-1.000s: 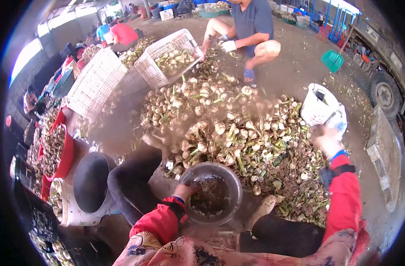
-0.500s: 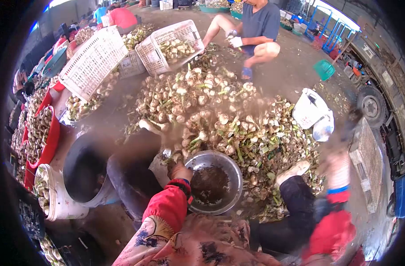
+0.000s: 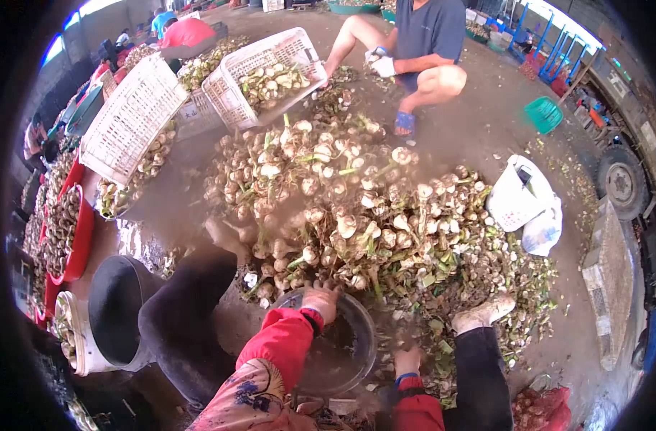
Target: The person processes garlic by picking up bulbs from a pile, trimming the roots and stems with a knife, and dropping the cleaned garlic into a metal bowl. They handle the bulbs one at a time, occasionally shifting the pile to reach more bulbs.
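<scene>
My left hand is at the far rim of a round metal basin, its fingers bent over the edge beside the garlic. Dark dirt lies inside the basin, part of it hidden by my red sleeve. Garlic bulbs with stems are heaped just beyond my fingertips. To the right of the basin, my right hand is low over cut stems and peel scraps; its fingers are smeared by motion.
A white bag stands at the heap's right side. White crates rest on the far left. A black bucket is beside my left leg. Across the heap squats a person with gloved hands. A truck wheel is at right.
My right hand has swung in from the far right to beside the basin. My left hand has moved from the basin's left side to its far rim. The basin sits nearer my body.
</scene>
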`<state>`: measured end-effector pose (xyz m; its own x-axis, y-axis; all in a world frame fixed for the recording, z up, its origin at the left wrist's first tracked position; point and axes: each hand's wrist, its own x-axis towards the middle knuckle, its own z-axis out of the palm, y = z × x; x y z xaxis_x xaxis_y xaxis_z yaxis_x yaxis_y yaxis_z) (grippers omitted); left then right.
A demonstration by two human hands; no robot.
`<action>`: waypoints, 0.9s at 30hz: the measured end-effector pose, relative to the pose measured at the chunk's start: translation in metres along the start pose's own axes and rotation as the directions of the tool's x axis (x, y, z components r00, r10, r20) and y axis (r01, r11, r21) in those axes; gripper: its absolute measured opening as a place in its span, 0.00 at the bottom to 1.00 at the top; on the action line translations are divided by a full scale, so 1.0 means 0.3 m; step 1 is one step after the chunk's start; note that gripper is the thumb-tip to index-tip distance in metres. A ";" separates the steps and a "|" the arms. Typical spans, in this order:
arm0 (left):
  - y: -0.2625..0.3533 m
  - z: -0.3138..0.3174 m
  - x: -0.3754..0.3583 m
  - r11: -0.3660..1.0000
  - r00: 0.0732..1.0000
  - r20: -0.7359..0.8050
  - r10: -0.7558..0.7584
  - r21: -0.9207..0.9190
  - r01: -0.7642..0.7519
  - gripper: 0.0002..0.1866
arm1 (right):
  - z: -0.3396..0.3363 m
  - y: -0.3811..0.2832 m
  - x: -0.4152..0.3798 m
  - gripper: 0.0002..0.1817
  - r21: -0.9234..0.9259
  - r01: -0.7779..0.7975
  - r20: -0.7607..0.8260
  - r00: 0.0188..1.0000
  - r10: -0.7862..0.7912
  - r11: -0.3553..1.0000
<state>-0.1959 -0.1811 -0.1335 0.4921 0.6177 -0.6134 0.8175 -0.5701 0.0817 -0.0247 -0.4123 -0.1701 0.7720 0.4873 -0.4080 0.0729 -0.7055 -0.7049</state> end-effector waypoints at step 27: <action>0.215 -0.188 -0.610 -0.344 0.876 -0.166 0.454 -0.939 0.001 0.39 | -0.317 -0.436 -0.364 0.26 0.694 0.090 0.363 0.813 -0.456 0.714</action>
<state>-0.2162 -0.3004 0.0284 0.8513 0.3721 -0.3700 0.0001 0.7050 0.7092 -0.0586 -0.4222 0.0217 0.3647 0.9045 -0.2212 -0.3169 -0.1029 -0.9429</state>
